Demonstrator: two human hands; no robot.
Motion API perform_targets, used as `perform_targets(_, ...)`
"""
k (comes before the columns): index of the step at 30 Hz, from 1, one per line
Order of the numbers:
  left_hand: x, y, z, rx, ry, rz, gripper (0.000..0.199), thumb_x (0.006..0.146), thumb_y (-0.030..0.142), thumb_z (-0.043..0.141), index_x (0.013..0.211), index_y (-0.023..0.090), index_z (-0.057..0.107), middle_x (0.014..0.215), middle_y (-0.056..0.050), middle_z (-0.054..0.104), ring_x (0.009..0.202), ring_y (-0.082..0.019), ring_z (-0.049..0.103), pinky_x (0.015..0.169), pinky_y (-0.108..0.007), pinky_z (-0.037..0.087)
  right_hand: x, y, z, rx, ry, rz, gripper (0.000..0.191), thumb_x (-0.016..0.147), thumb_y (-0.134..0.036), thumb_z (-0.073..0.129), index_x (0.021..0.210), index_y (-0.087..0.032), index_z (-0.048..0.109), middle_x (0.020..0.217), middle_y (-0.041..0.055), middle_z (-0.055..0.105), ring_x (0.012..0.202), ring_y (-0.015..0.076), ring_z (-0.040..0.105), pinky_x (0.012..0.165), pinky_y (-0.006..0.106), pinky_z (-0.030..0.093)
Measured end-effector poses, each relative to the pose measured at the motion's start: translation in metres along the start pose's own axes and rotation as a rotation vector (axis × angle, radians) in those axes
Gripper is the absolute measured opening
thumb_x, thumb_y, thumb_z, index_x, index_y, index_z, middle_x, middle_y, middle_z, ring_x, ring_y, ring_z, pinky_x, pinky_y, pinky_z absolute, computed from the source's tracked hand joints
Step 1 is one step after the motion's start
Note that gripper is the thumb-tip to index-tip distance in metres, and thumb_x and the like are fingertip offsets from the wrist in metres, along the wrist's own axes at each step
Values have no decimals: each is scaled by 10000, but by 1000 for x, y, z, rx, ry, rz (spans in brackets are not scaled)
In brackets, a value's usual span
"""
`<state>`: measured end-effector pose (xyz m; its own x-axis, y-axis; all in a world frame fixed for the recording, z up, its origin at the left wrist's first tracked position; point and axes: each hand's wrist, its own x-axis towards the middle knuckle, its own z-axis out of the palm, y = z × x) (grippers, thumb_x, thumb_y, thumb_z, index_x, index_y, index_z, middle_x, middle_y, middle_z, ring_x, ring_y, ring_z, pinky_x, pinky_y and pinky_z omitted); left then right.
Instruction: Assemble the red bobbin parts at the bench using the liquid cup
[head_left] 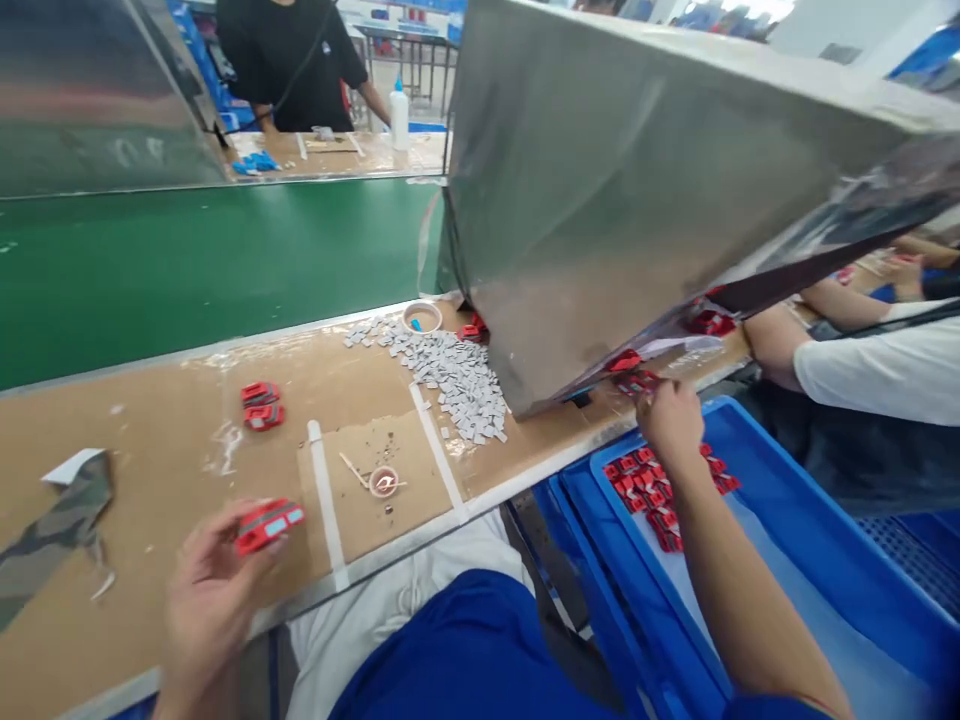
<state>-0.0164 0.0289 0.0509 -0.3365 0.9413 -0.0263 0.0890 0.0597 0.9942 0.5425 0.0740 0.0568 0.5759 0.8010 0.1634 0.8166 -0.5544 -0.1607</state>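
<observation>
My left hand [214, 580] holds a red toy vehicle [268, 526] with pale blue windows above the brown work surface, at the lower left. On the right, my right hand [673, 425] reaches to the table edge beneath the slanted metal panel, fingers closed around a red piece [636, 383]. Two red pieces [262, 406] lie on the table further back on the left. A small cup [384, 482] with a thin stick stands on a cardboard patch between white tape strips. Many small grey chips [457, 375] are spread near the panel.
The large metal panel [600, 180] overhangs the table's right part. A blue tray [810, 520] with red pieces sits at right. A tape roll [421, 318] lies by the chips, camouflage cloth [67, 520] at left. A green belt [210, 260] runs behind; other people are across and at right.
</observation>
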Motion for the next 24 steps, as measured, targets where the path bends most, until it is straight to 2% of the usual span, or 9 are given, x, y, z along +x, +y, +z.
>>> perform_targets(1,-10,-10,0,-59,0,-36,403,630,450,935,917,254,730,953,-2,764,852,-204,722,807,-327,636,-15,-4,-9,22,-39,-28,274,933,-274,548,1061,-58,659,1101,301,671,970,379,671,842,487,499)
perform_targets(3,-27,-25,6,-147,-8,-88,419,641,434,936,932,233,711,957,-21,775,808,-179,741,711,-257,624,-54,-18,-28,184,-269,-180,290,949,-415,575,1011,-151,678,955,179,730,840,328,695,775,451,545)
perform_targets(5,-38,-33,16,-188,-42,-105,395,693,400,914,966,220,693,965,-37,786,810,-177,757,727,-256,626,-96,-42,-39,464,-576,-428,341,973,-498,568,1125,-216,683,1019,117,750,883,279,712,764,387,581)
perform_targets(7,-43,-35,26,-186,-101,-81,358,725,357,898,972,200,691,973,-62,795,853,-190,769,774,-272,629,-133,-78,-37,646,-720,-573,343,976,-484,604,1207,-237,665,1027,84,751,867,231,712,763,342,595)
perform_targets(10,-43,-37,33,-167,-196,-29,330,727,325,894,958,172,714,950,-87,801,851,-204,775,765,-279,635,-170,-142,-9,799,-693,-663,366,973,-368,633,1297,-199,605,977,68,738,754,184,670,717,320,584)
perform_targets(12,-42,-39,33,-157,-252,-16,322,738,314,884,970,161,722,925,-88,804,816,-207,779,735,-284,640,-180,-179,16,878,-675,-735,386,971,-299,630,1332,-171,586,1000,80,726,731,168,646,693,305,569)
perform_targets(14,-43,-42,32,-147,-287,-16,313,757,298,869,993,153,724,917,-87,808,801,-204,781,727,-279,638,-182,-204,34,927,-641,-814,297,984,-249,601,1269,-169,638,975,81,718,739,167,638,672,289,546)
perform_targets(18,-46,-46,31,-152,-301,-18,283,777,272,847,1004,154,726,923,-83,811,808,-190,777,734,-250,620,-178,-226,45,994,-480,-899,181,1010,-197,548,1027,-200,728,899,68,720,775,180,664,675,289,523)
perform_targets(24,-47,-47,32,-112,-328,-5,247,806,267,816,1011,165,723,925,-76,794,813,-190,761,724,-253,604,-178,-240,45,1082,-281,-876,111,977,-215,623,942,-235,727,932,61,734,864,203,701,757,330,567)
